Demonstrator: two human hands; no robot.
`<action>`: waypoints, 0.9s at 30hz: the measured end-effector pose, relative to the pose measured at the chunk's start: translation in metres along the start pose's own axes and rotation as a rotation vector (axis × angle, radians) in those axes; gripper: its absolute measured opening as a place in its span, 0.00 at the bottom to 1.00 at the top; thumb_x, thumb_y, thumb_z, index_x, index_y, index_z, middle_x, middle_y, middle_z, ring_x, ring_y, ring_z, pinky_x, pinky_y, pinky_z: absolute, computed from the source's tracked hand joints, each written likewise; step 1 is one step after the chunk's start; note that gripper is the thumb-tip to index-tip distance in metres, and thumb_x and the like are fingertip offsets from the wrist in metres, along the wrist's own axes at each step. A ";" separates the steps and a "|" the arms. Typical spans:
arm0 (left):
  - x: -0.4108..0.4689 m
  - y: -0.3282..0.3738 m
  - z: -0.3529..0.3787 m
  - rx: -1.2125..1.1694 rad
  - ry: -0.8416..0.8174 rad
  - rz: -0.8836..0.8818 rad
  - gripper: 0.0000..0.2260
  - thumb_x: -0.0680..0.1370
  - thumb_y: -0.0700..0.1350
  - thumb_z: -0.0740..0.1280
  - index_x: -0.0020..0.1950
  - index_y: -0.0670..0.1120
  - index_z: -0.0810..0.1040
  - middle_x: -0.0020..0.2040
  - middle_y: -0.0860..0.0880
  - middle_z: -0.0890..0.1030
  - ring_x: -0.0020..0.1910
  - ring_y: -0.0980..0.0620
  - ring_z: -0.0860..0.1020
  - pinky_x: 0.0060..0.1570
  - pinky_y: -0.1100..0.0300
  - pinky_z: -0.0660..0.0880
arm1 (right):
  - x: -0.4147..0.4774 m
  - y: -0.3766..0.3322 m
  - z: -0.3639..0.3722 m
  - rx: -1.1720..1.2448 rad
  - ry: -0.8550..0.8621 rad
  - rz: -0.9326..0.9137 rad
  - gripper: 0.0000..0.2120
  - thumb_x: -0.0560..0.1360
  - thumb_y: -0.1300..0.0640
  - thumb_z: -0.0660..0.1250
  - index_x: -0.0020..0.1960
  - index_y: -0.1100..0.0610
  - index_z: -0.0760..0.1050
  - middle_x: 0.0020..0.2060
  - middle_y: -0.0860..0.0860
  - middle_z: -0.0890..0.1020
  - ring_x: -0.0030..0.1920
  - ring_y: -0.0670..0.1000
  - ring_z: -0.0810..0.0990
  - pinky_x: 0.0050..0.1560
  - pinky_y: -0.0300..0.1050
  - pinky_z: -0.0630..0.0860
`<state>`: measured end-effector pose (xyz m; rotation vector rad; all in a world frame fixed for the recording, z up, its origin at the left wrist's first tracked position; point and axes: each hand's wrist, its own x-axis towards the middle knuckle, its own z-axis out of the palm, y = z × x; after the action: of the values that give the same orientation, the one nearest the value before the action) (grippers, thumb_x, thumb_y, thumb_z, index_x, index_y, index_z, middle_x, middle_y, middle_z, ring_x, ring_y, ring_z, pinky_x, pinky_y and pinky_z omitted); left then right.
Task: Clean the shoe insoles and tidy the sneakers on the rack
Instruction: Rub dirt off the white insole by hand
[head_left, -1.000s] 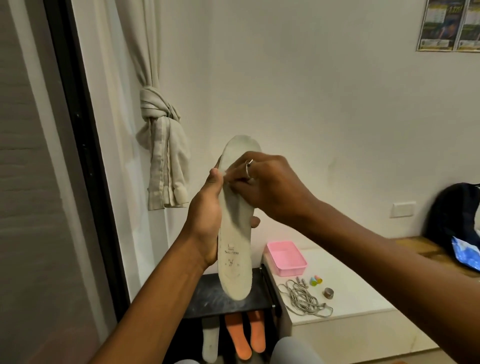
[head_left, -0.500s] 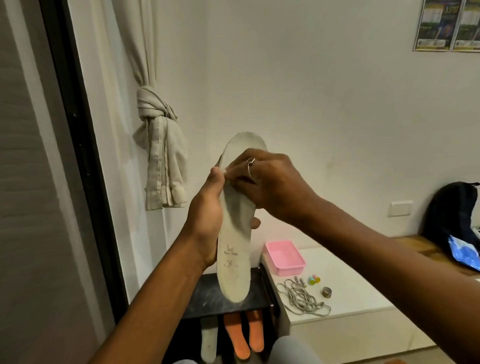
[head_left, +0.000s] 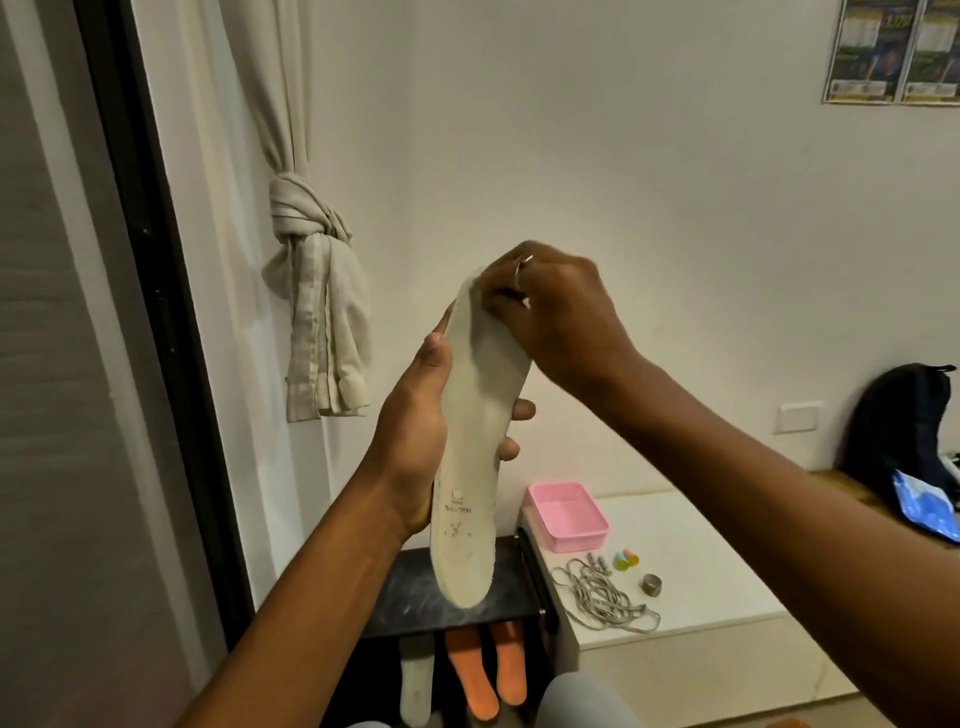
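so the right hand has slid up the insole to the top end, and its fingers now cover the rounded tip that was poking out above them a sec ago

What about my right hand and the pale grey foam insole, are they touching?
Touching. The head view shows the right hand gripping the top end of the pale grey foam insole.

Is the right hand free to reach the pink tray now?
Likely yes: the right hand need only release the white insole, which the left hand also holds; nothing stands before the pink tray.
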<state>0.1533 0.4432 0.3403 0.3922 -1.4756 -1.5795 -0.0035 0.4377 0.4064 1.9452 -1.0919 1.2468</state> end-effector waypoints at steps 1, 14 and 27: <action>0.000 -0.001 0.001 0.026 -0.008 0.014 0.23 0.84 0.62 0.47 0.74 0.58 0.71 0.58 0.39 0.82 0.42 0.45 0.83 0.36 0.51 0.78 | 0.004 0.005 0.002 -0.008 0.042 0.063 0.07 0.74 0.65 0.70 0.49 0.61 0.86 0.46 0.54 0.85 0.44 0.53 0.83 0.45 0.53 0.81; -0.001 -0.006 0.008 0.042 -0.026 0.037 0.21 0.85 0.61 0.47 0.75 0.60 0.68 0.60 0.38 0.81 0.40 0.47 0.83 0.33 0.54 0.78 | 0.003 0.009 0.002 -0.053 0.035 0.080 0.07 0.74 0.66 0.70 0.49 0.62 0.86 0.46 0.55 0.85 0.44 0.54 0.84 0.45 0.54 0.81; -0.002 -0.002 0.003 0.083 -0.014 0.089 0.21 0.85 0.59 0.47 0.76 0.61 0.66 0.61 0.41 0.81 0.43 0.46 0.85 0.36 0.53 0.80 | -0.012 0.013 -0.017 -0.166 -0.156 -0.135 0.07 0.74 0.68 0.71 0.51 0.62 0.85 0.51 0.56 0.85 0.49 0.57 0.83 0.47 0.52 0.82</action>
<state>0.1518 0.4467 0.3386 0.3594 -1.5520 -1.4570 -0.0254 0.4484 0.4022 1.9776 -1.0833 0.9161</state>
